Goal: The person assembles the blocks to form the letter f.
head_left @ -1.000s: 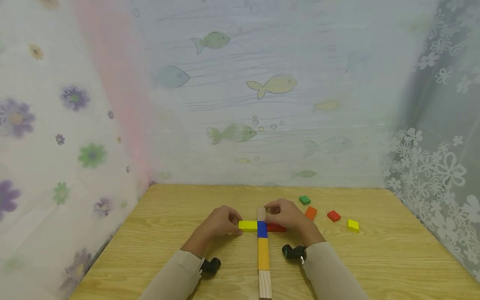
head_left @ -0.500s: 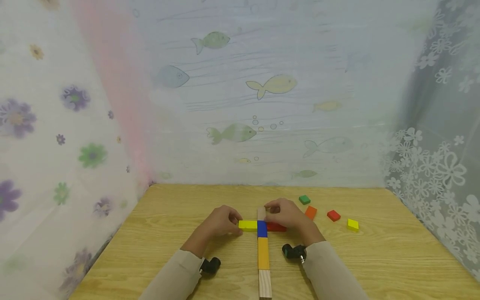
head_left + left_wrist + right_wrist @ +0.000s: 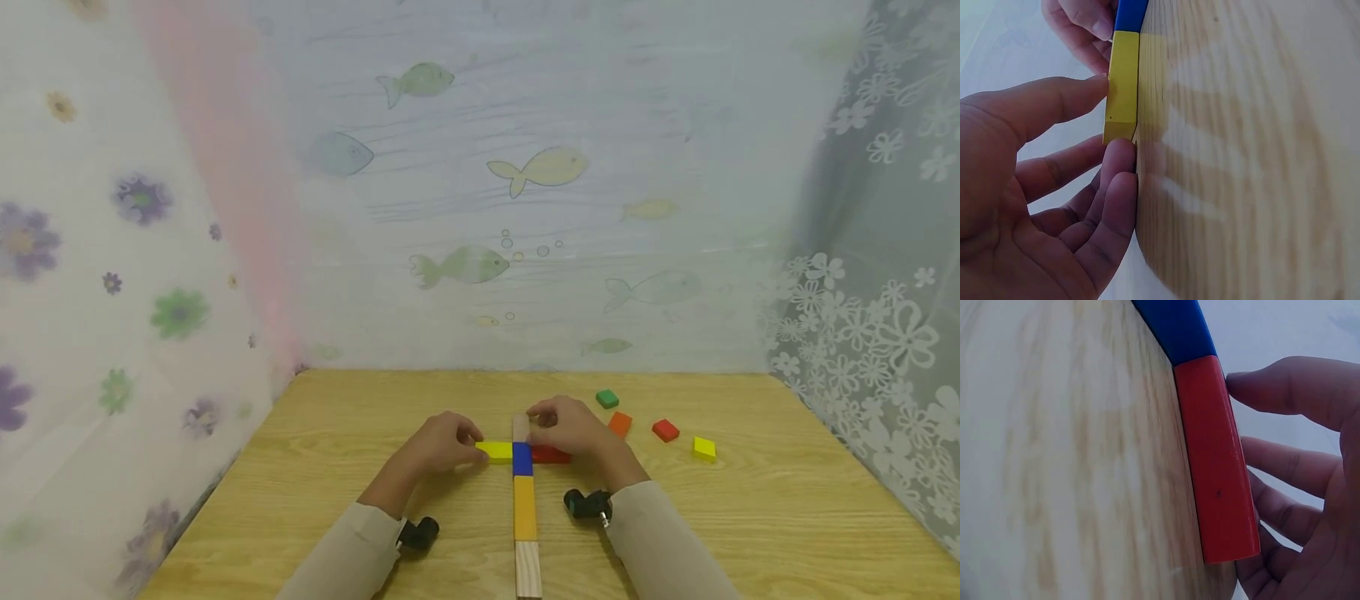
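Coloured wooden blocks form a cross on the table. Its centre is a blue block [image 3: 522, 459], with a yellow block [image 3: 497, 452] on the left and a red block [image 3: 552, 456] on the right. My left hand [image 3: 441, 442] holds the yellow block at its outer end, thumb on one side and fingertips round the end in the left wrist view. At the cross's far tip, my right hand [image 3: 572, 428] pinches a plain wood block [image 3: 520, 427]. Its palm arches over the red block. Toward me run an orange-yellow block [image 3: 525, 508] and another plain block [image 3: 528, 569].
Several loose blocks lie on the right of the wooden table [image 3: 300, 517]: green [image 3: 607, 399], orange [image 3: 619, 424], red [image 3: 665, 431] and yellow [image 3: 704, 449]. A fish-patterned curtain [image 3: 442, 333] hangs behind the far table edge.
The head view has shifted very slightly. The left fingertips reach a little further over the yellow block's end. The right hand and the other blocks stay as they were.
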`<state>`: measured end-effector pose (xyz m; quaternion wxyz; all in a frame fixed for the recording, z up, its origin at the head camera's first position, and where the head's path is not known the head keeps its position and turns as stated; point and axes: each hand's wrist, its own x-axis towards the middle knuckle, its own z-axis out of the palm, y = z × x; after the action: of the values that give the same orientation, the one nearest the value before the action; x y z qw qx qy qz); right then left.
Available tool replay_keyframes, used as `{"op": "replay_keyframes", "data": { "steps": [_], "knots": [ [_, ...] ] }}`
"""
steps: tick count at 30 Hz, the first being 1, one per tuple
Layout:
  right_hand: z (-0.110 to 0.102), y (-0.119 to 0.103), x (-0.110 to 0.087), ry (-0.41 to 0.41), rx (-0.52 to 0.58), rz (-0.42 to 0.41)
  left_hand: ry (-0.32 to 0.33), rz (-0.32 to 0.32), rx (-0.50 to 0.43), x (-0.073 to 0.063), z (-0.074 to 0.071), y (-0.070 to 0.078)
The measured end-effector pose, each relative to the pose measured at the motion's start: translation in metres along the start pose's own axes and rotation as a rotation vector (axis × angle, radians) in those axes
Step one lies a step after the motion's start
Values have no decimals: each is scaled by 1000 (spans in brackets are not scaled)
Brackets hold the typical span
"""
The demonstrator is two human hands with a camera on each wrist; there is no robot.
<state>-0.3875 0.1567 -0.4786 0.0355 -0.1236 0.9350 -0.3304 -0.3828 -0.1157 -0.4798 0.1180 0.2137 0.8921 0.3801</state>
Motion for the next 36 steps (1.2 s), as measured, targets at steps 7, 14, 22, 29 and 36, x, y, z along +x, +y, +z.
{"op": "replay_keyframes", "data": {
  "steps": [7, 14, 22, 29, 36],
  "knots": [
    [2, 0, 4, 6, -9, 11, -1, -6, -14, 2, -2, 2],
    [3, 2, 4, 15, -10, 11, 47, 44, 51, 7, 3, 6],
    [3, 4, 3, 18, -7, -4, 71, 74, 47, 12, 11, 19],
    [3, 4, 2, 19, 6, -12, 58, 33, -2, 17, 19, 23],
    [4, 7, 3, 24, 15, 0, 41, 7, -59, 18, 23, 25]
  ]
}}
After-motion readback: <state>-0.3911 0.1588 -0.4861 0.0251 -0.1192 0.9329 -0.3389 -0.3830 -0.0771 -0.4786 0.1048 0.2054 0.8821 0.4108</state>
